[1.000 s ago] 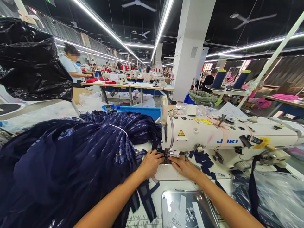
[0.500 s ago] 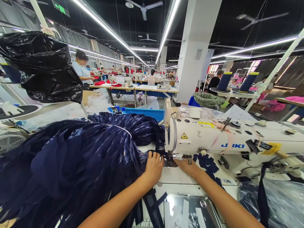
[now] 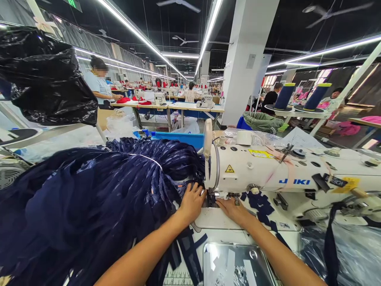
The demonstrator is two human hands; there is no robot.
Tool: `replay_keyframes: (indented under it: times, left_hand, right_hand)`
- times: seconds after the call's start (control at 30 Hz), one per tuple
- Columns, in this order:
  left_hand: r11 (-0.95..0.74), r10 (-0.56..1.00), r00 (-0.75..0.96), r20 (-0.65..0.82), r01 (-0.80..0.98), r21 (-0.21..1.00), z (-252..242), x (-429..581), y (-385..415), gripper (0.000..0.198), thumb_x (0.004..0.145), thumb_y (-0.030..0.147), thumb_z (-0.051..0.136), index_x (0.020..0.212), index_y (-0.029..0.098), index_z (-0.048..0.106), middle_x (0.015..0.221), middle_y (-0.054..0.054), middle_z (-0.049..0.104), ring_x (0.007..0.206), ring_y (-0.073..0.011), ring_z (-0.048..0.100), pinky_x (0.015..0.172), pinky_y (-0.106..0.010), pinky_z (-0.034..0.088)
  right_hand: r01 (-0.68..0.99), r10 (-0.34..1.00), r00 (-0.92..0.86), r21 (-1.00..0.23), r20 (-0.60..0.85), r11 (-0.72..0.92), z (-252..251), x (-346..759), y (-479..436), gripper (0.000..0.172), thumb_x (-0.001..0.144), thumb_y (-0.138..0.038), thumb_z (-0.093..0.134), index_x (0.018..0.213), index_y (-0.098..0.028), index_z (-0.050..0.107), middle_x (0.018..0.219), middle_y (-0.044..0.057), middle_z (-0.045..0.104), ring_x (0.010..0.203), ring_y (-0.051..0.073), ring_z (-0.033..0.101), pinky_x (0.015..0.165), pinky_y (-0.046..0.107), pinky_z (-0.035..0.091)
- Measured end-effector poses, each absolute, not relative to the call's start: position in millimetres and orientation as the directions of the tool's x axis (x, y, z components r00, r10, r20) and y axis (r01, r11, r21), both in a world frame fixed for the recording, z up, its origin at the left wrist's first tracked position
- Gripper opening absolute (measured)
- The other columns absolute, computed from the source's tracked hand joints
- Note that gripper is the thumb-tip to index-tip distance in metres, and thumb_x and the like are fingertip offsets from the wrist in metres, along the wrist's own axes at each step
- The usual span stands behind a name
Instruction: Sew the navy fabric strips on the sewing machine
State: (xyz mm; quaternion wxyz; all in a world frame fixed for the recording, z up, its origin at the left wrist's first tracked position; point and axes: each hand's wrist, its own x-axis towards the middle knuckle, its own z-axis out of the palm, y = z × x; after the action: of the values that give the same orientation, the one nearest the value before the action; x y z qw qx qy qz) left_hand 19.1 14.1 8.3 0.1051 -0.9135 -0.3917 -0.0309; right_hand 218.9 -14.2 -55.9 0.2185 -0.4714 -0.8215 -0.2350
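At the needle area of a white sewing machine [image 3: 253, 169], both my hands work close together. My left hand [image 3: 192, 202] is just left of the presser foot [image 3: 211, 198], its curled fingers holding down a navy strip [image 3: 181, 184] that leads off the large pile. On the other side, my right hand [image 3: 233, 209] reaches in under the machine head with its fingertips together at the foot; whatever they pinch is hidden. A big bundle of navy zipper-like strips [image 3: 98, 198], tied with a white cord, fills the table to my left.
A metal tray [image 3: 220, 264] with white paper pieces lies in front of me. Navy scraps [image 3: 260, 204] are scattered behind my right forearm. Clear plastic [image 3: 357, 254] lies at the right. Two navy thread cones [image 3: 317, 97] stand behind the machine. Other people work at tables farther back.
The view has shifted slightly. My left hand's fingers have spread and flattened a little on the navy strip. My right hand stays by the presser foot, its fingertips slightly nearer the needle.
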Motion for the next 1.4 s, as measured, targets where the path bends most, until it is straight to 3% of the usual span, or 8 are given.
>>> replay_keyframes:
  times: [0.1, 0.4, 0.63, 1.03, 1.2, 1.27, 1.33, 1.4]
  left_hand:
    - [-0.674, 0.708, 0.693, 0.137, 0.721, -0.165, 7.3, 19.7, 15.7, 0.037, 0.078, 0.007, 0.045, 0.114, 0.012, 0.054, 0.112, -0.013, 0.055, 0.115, -0.0301, 0.039, 0.094, -0.048, 0.028]
    - [-0.680, 0.699, 0.697, 0.160, 0.717, -0.153, 7.2, 22.7, 19.8, 0.035, 0.077, 0.007, 0.047, 0.111, 0.014, 0.055, 0.110, -0.012, 0.056, 0.115, -0.0291, 0.038, 0.096, -0.047, 0.027]
    - [-0.680, 0.700, 0.694, 0.167, 0.720, -0.138, 10.5, 26.5, 22.7, 0.030, 0.078, 0.007, 0.046, 0.104, 0.013, 0.058, 0.107, -0.012, 0.058, 0.114, -0.0281, 0.039, 0.097, -0.047, 0.026]
    - [-0.669, 0.714, 0.685, 0.144, 0.729, -0.148, 13.7, 29.1, 22.5, 0.027, 0.079, 0.008, 0.044, 0.100, 0.012, 0.060, 0.109, -0.012, 0.057, 0.114, -0.0281, 0.040, 0.098, -0.046, 0.026]
    - [-0.661, 0.724, 0.680, 0.114, 0.732, -0.167, 20.7, 25.8, -0.9, 0.029, 0.078, 0.008, 0.046, 0.105, 0.005, 0.057, 0.115, -0.018, 0.053, 0.113, -0.0296, 0.042, 0.096, -0.043, 0.029]
    - [-0.707, 0.685, 0.723, 0.088, 0.689, -0.157, 27.1, 13.4, -25.2, 0.026, 0.076, 0.012, 0.051, 0.100, 0.007, 0.059, 0.111, -0.017, 0.055, 0.106, -0.0270, 0.048, 0.091, -0.039, 0.034]
    - [-0.819, 0.561, 0.824, 0.081, 0.566, -0.095, 35.3, -6.6, -53.2, 0.016, 0.074, 0.012, 0.052, 0.088, 0.012, 0.059, 0.091, -0.010, 0.061, 0.086, -0.0211, 0.055, 0.080, -0.033, 0.040]
    - [-0.886, 0.450, 0.876, 0.171, 0.462, -0.035, 44.6, -31.7, -77.1, 0.013, 0.077, 0.010, 0.047, 0.083, 0.016, 0.057, 0.077, -0.004, 0.060, 0.070, -0.0154, 0.054, 0.069, -0.029, 0.041]
  right_hand:
    - [0.858, 0.642, -0.510, 0.283, 0.573, 0.429, -50.1, 218.2, -17.8, 0.025, 0.090, -0.023, 0.037, 0.093, -0.023, 0.062, 0.074, 0.004, 0.067, 0.065, 0.019, 0.061, 0.063, 0.033, 0.051]
    - [0.891, 0.674, -0.454, 0.269, 0.583, 0.367, -62.6, 209.7, -11.2, 0.026, 0.090, -0.023, 0.038, 0.092, -0.022, 0.064, 0.067, 0.004, 0.066, 0.059, 0.018, 0.060, 0.059, 0.031, 0.050]
    - [0.880, 0.715, -0.474, 0.298, 0.514, 0.370, -78.1, 210.2, -9.6, 0.036, 0.082, -0.004, 0.039, 0.106, -0.022, 0.058, 0.077, 0.007, 0.065, 0.067, 0.019, 0.060, 0.065, 0.036, 0.051]
    - [0.908, 0.735, -0.415, 0.189, 0.535, 0.375, -79.0, 209.1, -7.9, 0.032, 0.084, -0.007, 0.042, 0.107, -0.021, 0.059, 0.077, 0.009, 0.063, 0.070, 0.020, 0.061, 0.068, 0.037, 0.050]
    - [0.896, 0.719, -0.434, 0.181, 0.543, 0.405, -68.5, 208.2, -9.6, 0.027, 0.084, -0.010, 0.043, 0.101, -0.021, 0.062, 0.074, 0.008, 0.064, 0.068, 0.020, 0.061, 0.065, 0.035, 0.050]
    - [0.880, 0.689, -0.461, 0.189, 0.558, 0.436, -61.9, 210.5, -12.0, 0.028, 0.086, -0.012, 0.039, 0.097, -0.021, 0.063, 0.076, 0.008, 0.065, 0.068, 0.020, 0.061, 0.062, 0.035, 0.050]
    - [0.855, 0.630, -0.500, 0.220, 0.594, 0.470, -55.6, 214.2, -15.0, 0.030, 0.087, -0.014, 0.035, 0.096, -0.020, 0.063, 0.079, 0.009, 0.067, 0.070, 0.022, 0.062, 0.061, 0.036, 0.050]
    - [0.838, 0.577, -0.517, 0.239, 0.631, 0.490, -51.0, 217.9, -18.2, 0.031, 0.088, -0.018, 0.033, 0.098, -0.020, 0.063, 0.081, 0.009, 0.067, 0.068, 0.023, 0.062, 0.058, 0.036, 0.050]
